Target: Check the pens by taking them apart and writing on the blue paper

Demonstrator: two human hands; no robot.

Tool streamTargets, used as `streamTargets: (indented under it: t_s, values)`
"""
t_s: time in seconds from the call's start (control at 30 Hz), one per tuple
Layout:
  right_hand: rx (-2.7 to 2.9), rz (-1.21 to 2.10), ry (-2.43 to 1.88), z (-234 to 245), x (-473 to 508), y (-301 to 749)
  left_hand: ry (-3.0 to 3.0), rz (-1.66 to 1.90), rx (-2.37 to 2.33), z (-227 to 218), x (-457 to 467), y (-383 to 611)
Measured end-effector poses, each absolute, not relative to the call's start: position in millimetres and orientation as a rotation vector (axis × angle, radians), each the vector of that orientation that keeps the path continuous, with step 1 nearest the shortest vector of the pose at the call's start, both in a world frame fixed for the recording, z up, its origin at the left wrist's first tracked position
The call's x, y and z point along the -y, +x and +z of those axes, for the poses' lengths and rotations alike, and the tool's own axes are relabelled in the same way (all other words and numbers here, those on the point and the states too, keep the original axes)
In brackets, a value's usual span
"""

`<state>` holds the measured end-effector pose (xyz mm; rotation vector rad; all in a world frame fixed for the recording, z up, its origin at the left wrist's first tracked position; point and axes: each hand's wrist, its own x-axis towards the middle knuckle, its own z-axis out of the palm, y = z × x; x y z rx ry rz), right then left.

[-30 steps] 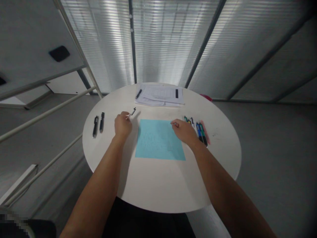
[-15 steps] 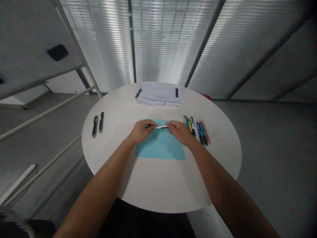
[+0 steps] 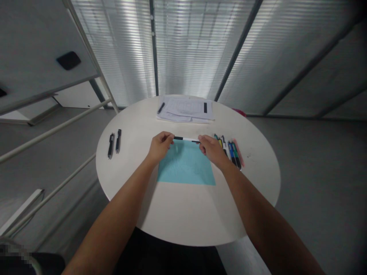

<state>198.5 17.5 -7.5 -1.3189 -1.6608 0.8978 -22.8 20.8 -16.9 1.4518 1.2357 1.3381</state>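
Over the top edge of a light-blue sheet of paper (image 3: 186,166), a slim white-and-black pen (image 3: 187,139) is held level between both hands. My left hand (image 3: 161,146) pinches its black left end with thumb and fingertips. The white right end, by a short dark strip that may be its clip, is in the closed fingers of my right hand (image 3: 211,149). Both pen tips are hidden in the fingers. Just right of my right hand lie several coloured pens (image 3: 234,152), some partly covered by that hand and forearm.
Two black pens (image 3: 111,146) lie near the left edge of the round white table (image 3: 186,214). A stack of printed papers (image 3: 183,109) with a dark pen (image 3: 161,108) on it lies at the back. Beyond stand blinds; white rails (image 3: 57,128) run at left.
My hands have moved apart and slightly away from me, the left one leftward. More of the pen shows between them, with its black section now beside my left hand.
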Motion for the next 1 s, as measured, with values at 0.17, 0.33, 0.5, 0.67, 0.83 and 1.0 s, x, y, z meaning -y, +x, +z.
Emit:
streamTargets:
  t_s: [0.17, 0.33, 0.5, 0.67, 0.83, 1.0]
  values:
    - [1.605, 0.924, -1.321, -10.8, -20.0, 199.0, 1.299, 1.384, -1.169, -14.8, -21.7, -21.3]
    - [1.458, 0.984, -1.386, -13.9, -25.0, 200.4, 1.248, 1.418, -1.149, -15.2, -23.1, -23.2]
    - [1.367, 1.074, -1.320, -18.0, -29.0, 201.6, 1.240, 1.409, -1.152, -17.5, -24.0, -22.0]
    - [1.342, 1.112, -1.291, -16.8, -28.2, 200.0, 1.229, 1.420, -1.194, -20.9, -27.3, -23.1]
    - [1.326, 1.146, -1.273, -14.6, -26.2, 198.3, 1.212, 1.429, -1.222, -20.3, -27.6, -23.4]
    - [1.312, 1.147, -1.288, -13.4, -26.3, 198.4, 1.184, 1.426, -1.201, -18.9, -26.4, -21.7]
